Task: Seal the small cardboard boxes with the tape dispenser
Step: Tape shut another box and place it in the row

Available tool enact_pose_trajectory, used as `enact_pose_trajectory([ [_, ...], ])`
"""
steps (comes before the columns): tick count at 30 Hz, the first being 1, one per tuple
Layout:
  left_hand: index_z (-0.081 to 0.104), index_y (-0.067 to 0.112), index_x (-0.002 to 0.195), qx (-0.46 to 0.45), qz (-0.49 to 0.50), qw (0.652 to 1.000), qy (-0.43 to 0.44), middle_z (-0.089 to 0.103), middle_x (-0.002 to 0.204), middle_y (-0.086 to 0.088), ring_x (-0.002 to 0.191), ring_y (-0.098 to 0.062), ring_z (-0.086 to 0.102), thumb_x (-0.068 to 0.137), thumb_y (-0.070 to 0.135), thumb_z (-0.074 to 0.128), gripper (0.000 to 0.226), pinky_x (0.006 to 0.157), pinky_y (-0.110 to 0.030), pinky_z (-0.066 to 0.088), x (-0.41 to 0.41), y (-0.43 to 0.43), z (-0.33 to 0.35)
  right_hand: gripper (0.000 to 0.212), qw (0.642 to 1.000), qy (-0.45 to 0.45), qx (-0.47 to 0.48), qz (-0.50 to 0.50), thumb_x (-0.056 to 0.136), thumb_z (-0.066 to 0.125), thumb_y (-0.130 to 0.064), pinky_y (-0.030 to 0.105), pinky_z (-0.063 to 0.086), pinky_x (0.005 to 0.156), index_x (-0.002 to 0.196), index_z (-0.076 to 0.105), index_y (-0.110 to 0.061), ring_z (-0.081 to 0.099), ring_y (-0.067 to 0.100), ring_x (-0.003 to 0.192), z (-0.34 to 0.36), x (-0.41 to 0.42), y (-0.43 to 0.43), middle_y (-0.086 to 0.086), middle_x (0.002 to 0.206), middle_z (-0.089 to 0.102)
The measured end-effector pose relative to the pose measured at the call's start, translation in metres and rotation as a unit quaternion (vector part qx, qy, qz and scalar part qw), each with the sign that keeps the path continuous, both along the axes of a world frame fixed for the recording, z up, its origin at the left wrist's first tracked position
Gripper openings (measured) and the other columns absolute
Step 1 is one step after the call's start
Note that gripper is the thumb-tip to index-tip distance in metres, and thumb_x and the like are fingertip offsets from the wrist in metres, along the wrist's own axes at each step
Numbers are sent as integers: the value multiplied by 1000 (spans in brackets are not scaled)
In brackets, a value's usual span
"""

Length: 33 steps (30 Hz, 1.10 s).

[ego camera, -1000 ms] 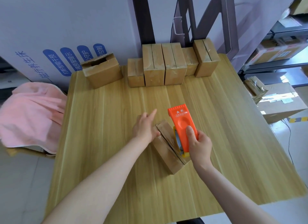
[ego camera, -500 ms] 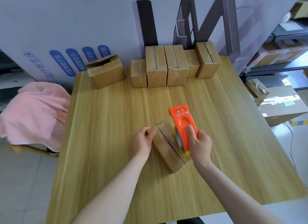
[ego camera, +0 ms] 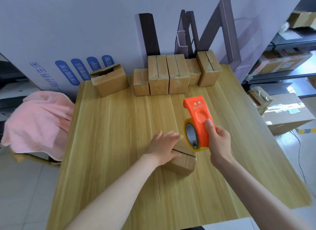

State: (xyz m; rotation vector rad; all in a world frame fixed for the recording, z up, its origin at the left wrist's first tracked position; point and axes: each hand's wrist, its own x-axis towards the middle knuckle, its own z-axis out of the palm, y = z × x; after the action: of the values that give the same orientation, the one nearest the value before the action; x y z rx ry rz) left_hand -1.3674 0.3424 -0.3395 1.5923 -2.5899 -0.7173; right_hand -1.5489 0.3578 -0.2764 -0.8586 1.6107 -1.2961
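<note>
At the table's near middle, the flat, unclenched left hand (ego camera: 165,146) steadies the box (ego camera: 183,158), the right hand (ego camera: 218,140) grasping the tape dispenser (ego camera: 199,123) just right of its seam.

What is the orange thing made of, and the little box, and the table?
The tape dispenser looks like smooth moulded plastic, slightly glossy. The small box looks like plain matte brown cardboard, with folded flaps. The table shows pale wood grain; real wood or printed laminate, hard to say.
</note>
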Motion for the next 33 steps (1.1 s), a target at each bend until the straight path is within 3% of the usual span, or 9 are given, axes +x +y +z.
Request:
enact_pose_trajectory([
  [2, 42, 31, 135, -7, 7, 997, -74, 48, 131, 6, 129, -18, 39, 75, 58, 65, 69, 108, -44, 30, -4, -2, -4, 51, 1000, -7, -12, 14, 94, 58, -42, 24, 38, 49, 72, 58, 5, 49, 10, 52, 11, -3, 4, 1, 58, 55],
  [6, 48, 26, 124, 15, 268, 956, -117, 55, 112, 2, 111, -21, 51, 59, 70, 69, 82, 81, -33, 40, 13, 9, -6, 33, 995, -59, -46, 64, 95, 58, -29, 19, 43, 36, 69, 63, -8, 57, 10, 39, 37, -6, 10, -3, 51, 63],
  [9, 29, 20, 145, 92, 346, 927, -115, 59, 120, 0, 111, -19, 57, 63, 77, 60, 104, 72, -29, 40, 28, 17, -6, 31, 988, -94, -59, 108, 85, 62, -35, 33, 49, 36, 71, 68, -8, 61, 28, 44, 55, -7, 10, 12, 58, 66],
  [12, 7, 19, 153, 129, 313, 932, -129, 55, 131, -3, 118, -20, 54, 71, 70, 61, 110, 77, -31, 43, 34, 17, 10, 30, 985, -88, -63, 133, 81, 70, -36, 40, 53, 40, 73, 70, -7, 61, 35, 49, 69, -7, 8, 19, 63, 65],
  [15, 26, 20, 150, 109, 281, 952, 54, 45, 144, -7, 130, -20, 45, 87, 47, 59, 76, 98, -35, 41, 32, -6, 63, 30, 983, -71, -69, 156, 80, 64, -35, 40, 53, 41, 80, 72, -7, 62, 34, 51, 82, -9, 2, 20, 65, 66],
  [17, 57, 20, 127, 104, 310, 904, 277, 64, 124, -6, 109, -16, 60, 96, 38, 52, 36, 97, -35, 46, 28, -24, 117, 30, 981, -60, -77, 169, 79, 63, -35, 40, 54, 41, 86, 73, -8, 63, 35, 51, 91, -10, -2, 20, 66, 67],
  [20, 68, 17, 101, 139, 295, 808, 490, 74, 93, 0, 84, -12, 69, 97, 43, 45, 35, 79, -28, 56, 27, -35, 193, 25, 976, -51, -100, 188, 79, 63, -32, 40, 54, 41, 89, 74, -11, 64, 33, 51, 106, -9, -8, 18, 66, 68],
  [28, 71, 15, 107, 113, 274, 829, 475, 72, 101, -4, 90, -13, 65, 93, 26, 59, 21, 73, -24, 52, 43, -42, 251, 23, 965, -43, -144, 214, 78, 63, -31, 37, 53, 40, 92, 74, -16, 64, 33, 51, 134, 4, -25, 16, 68, 69],
  [33, 73, 21, 87, 109, 298, 823, 471, 73, 79, 7, 74, -7, 63, 87, 26, 69, 7, 62, -19, 50, 48, -47, 259, 32, 960, -17, -160, 231, 78, 63, -33, 32, 50, 40, 98, 72, -9, 63, 28, 48, 142, 10, -31, 9, 63, 68],
])
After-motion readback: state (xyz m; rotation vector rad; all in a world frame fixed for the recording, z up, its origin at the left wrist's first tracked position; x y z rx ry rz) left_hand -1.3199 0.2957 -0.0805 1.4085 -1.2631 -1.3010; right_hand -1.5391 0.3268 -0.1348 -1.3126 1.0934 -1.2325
